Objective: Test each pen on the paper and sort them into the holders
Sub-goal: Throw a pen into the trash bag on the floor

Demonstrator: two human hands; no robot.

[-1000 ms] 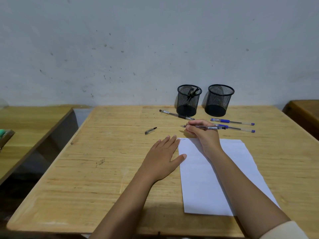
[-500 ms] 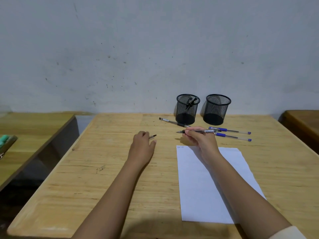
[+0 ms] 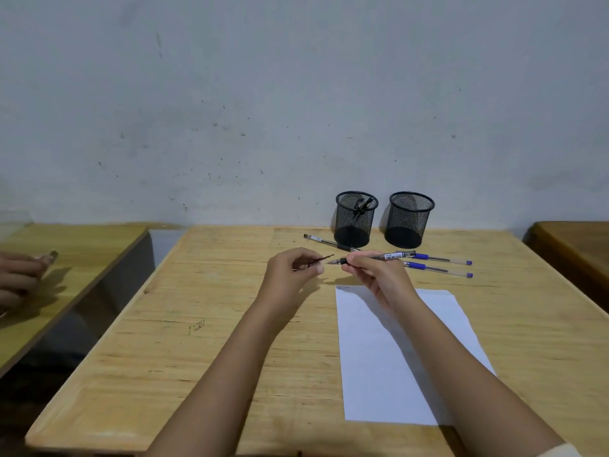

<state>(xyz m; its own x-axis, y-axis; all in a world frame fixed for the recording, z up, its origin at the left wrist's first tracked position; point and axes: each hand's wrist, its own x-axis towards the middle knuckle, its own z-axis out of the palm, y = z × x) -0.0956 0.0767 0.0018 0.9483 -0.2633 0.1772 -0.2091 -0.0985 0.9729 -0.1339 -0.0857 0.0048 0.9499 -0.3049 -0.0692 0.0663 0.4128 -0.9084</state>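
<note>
Black pen (image 3: 389,256) and cap (image 3: 321,260) in hands (image 3: 289,279) (image 3: 379,277)

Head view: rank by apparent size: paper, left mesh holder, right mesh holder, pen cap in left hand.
1. paper
2. left mesh holder and right mesh holder: look alike, not ranked
3. pen cap

A: Where's free room on the table (image 3: 230,374)?
B: Bare wood over the left half, near to far. Open gap past its left edge, then a side table (image 3: 82,255).
A: What's in the way?
B: Mid-table, left hand (image 3: 290,278) w/ a cap (image 3: 321,260) and right hand (image 3: 375,275) w/ a pen (image 3: 382,257), tips almost meeting. Far right, left holder (image 3: 356,222) and right holder (image 3: 410,222) stand by the wall (image 3: 296,94), narrow gap btwn them. Black pen (image 3: 326,242) lies just in front of the left one. Far blue pen (image 3: 441,258) and near blue pen (image 3: 441,269) lie right of the hands. Paper (image 3: 372,374) lies flat, near right.
</note>
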